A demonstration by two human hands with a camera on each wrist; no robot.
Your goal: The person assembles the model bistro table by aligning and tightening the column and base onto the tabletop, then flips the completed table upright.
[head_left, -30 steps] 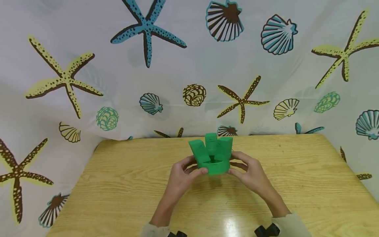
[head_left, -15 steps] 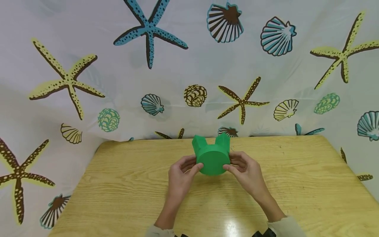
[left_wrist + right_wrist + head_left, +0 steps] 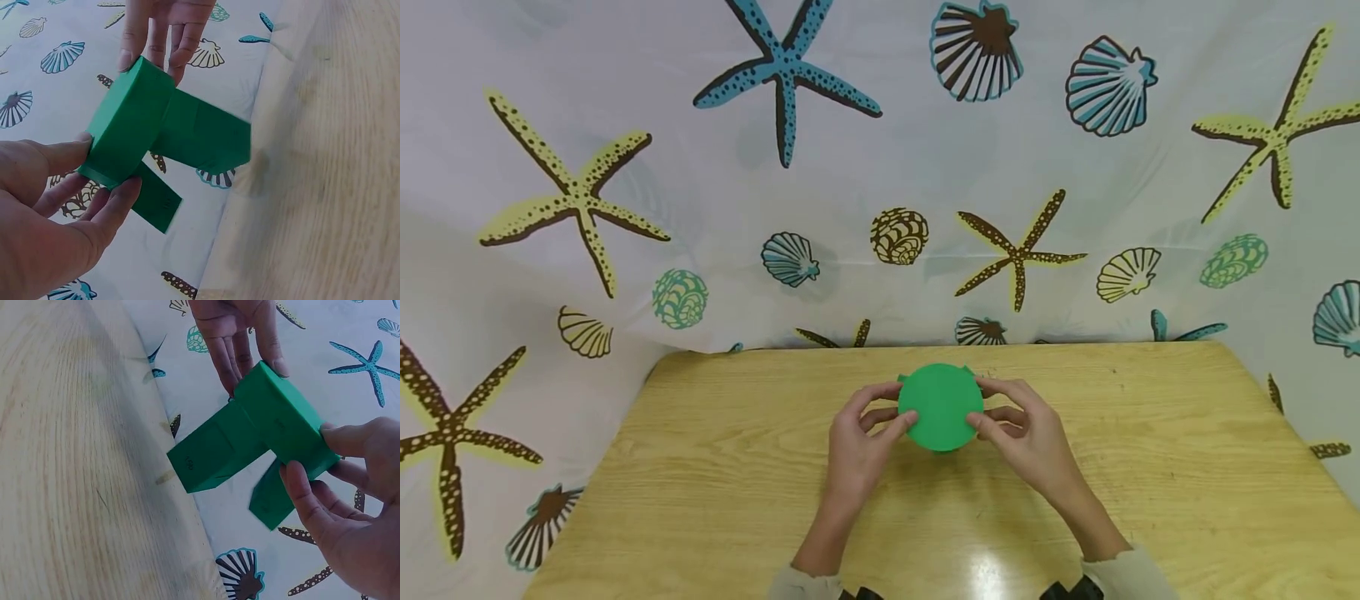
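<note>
Both hands hold a green object (image 3: 941, 408) above the table: a short round body with a flat disc face and several block-like arms sticking out of it. In the head view the disc faces me and hides most of the arms. My left hand (image 3: 862, 442) grips the left rim, thumb on the disc and fingers behind. On the opposite rim my right hand (image 3: 1026, 433) grips in the same way. The wrist views show the arms (image 3: 206, 128) pointing away from the disc, and small dark marks on an arm (image 3: 197, 456).
A wooden table (image 3: 715, 467) lies under the hands. Behind it and at both sides hangs a white cloth (image 3: 850, 150) printed with starfish and shells. Dark straps (image 3: 1071, 590) sit at the sleeve cuffs.
The green object has tipped in the hands: its arms, which pointed up and showed an open-looking hollow, now point away, and the flat disc has turned toward me. Both hands keep hold.
</note>
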